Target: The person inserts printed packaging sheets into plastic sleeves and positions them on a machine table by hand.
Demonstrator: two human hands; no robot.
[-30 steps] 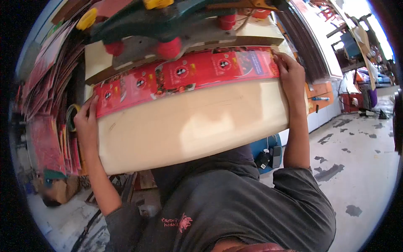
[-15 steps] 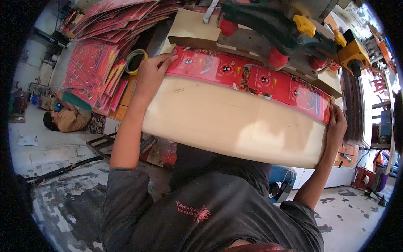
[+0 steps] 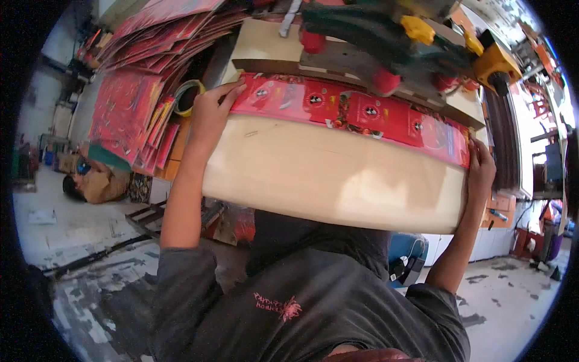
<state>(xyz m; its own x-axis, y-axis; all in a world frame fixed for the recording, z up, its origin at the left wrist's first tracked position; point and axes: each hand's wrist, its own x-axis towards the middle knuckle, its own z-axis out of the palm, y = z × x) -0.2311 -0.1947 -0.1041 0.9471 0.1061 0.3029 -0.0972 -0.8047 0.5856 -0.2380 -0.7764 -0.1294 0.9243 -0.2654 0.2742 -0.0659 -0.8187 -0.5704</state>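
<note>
A long red printed sheet (image 3: 356, 108) with food pictures lies across a cream board (image 3: 325, 166), its far side against the machine's ledge. My left hand (image 3: 211, 111) is closed on the sheet's left end, thumb and fingers together at the corner. At the opposite end, my right hand (image 3: 480, 166) grips the right edge, its fingers partly hidden along the board's side. Just beyond the sheet stands a dark green machine clamp (image 3: 362, 30) with red knobs (image 3: 386, 81).
Stacks of red printed sheets (image 3: 123, 111) fill the left side, beside a tape roll (image 3: 188, 98). A yellow switch box (image 3: 497, 66) sits on the right of the machine. A person (image 3: 99, 181) is low down at far left.
The view has shifted slightly, so machine and board appear a little further left. Both hands stay at the ends of the red sheet, which keeps its place against the ledge.
</note>
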